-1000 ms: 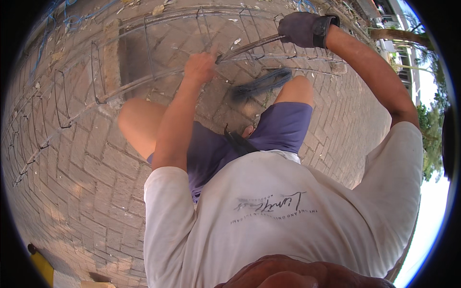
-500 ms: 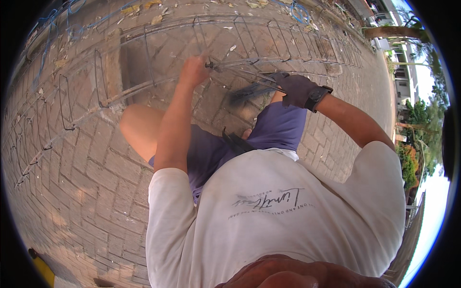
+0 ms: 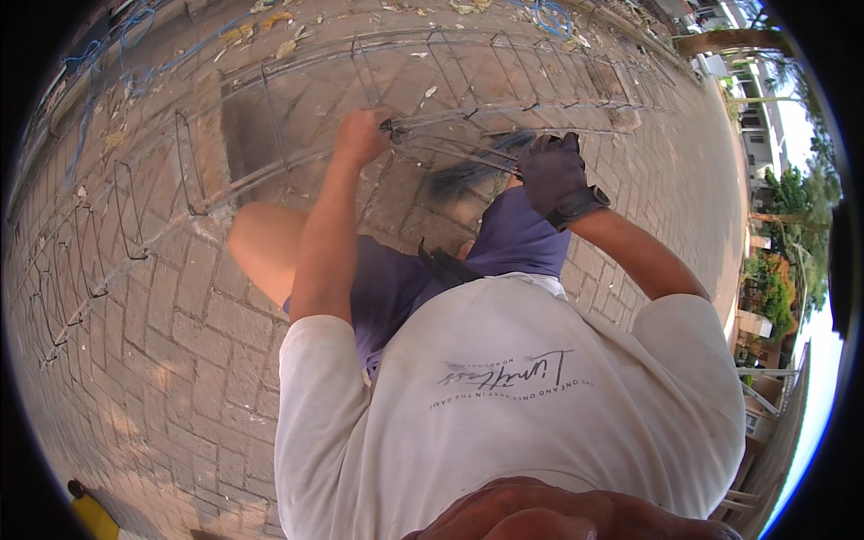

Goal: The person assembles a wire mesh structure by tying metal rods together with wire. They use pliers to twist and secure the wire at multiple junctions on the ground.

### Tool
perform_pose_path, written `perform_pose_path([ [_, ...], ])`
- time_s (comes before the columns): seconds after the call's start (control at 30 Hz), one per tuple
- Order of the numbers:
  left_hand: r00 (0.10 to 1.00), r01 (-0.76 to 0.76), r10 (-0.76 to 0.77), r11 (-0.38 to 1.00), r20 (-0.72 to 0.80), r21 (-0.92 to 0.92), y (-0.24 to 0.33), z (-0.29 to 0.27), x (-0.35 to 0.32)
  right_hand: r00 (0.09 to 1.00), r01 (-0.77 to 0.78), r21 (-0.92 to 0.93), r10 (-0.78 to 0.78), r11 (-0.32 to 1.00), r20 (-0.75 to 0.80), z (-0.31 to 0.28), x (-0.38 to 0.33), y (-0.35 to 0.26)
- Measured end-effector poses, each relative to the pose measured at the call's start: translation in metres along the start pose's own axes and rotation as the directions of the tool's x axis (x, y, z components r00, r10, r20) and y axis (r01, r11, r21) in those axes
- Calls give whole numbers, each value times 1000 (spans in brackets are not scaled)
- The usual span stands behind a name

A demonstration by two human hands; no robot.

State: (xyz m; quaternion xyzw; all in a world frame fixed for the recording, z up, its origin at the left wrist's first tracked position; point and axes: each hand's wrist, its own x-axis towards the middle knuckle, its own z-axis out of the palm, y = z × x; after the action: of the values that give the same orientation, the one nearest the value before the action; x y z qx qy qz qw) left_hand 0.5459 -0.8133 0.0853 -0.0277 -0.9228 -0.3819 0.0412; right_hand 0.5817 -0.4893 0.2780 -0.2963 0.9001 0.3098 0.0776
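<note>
Across the brick paving (image 3: 135, 360), a long cage of steel bars and stirrups (image 3: 270, 135) lies stretched from the left edge to the upper right, and the person bends over its middle. Left hand (image 3: 360, 137), bare, is closed in a fist around something small and dark at a bar crossing, though what it grips is too blurred to name. Right hand (image 3: 551, 171), in a dark glove, is curled over a neighbouring bar just to the right, fingers wrapped on it. Dry leaves (image 3: 261, 27) and a blue coil (image 3: 551, 16) lie beyond the cage. As I judge it, the bare hand is the likelier to suffer: a slip at the crossing could drive it onto wire ends, and a loose grip could let the bar shift.
</note>
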Motion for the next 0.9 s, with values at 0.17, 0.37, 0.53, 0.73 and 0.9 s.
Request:
perform_pose_path([
  [0.17, 1000, -4, 6, 997, -15, 80, 0, 0, -2, 992, -65, 224, 87, 972, -87, 13, -22, -32],
  [0.37, 997, -74, 77, 992, -24, 100, -5, 1, -2, 919, -276, 152, 307, 949, -246, 21, -36, -73],
  [0.53, 992, -127, 126, 989, 17, 76, -1, -6, -4, 853, -389, 107, 402, 915, -333, 21, -35, -73],
  [0.73, 988, -150, 148, 987, 37, 64, -1, -9, -4, 867, -403, 107, 417, 909, -272, 20, -33, -73],
  [0.9, 988, -145, 142, 988, 57, 51, -2, -10, -4, 863, -361, 98, 372, 927, -341, 17, -32, -69],
])
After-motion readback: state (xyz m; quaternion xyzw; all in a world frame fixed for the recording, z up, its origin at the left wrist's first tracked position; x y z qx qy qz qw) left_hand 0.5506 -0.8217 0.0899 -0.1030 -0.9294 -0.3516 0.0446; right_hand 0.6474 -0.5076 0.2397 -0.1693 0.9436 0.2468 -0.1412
